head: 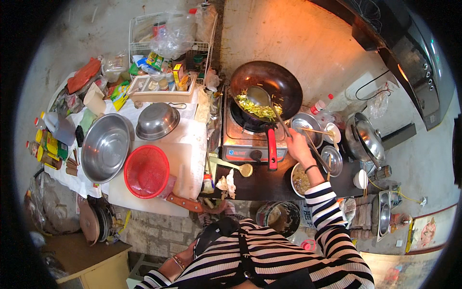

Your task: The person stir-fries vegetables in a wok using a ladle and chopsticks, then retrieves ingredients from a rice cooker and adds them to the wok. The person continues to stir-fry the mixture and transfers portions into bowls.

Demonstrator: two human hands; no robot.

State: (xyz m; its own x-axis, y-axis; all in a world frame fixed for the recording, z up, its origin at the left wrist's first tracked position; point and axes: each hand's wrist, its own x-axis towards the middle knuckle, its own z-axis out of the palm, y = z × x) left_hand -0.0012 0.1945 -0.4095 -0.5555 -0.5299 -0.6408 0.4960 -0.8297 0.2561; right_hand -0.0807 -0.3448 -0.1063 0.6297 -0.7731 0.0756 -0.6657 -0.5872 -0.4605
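Note:
My right hand is closed around the long handle of a metal ladle. Its bowl rests among chopped yellow-green food in a dark wok. The wok sits tilted on a gas stove, and its red handle points towards me. Low in the picture, my left hand is against my body beside a black bag or cloth; its fingers are hidden.
Left of the stove lie a cutting board, a red plastic basket, a wooden-handled knife and metal basins. To the right stand a bowl of food, a metal colander and a lidded pot. A range hood hangs at upper right.

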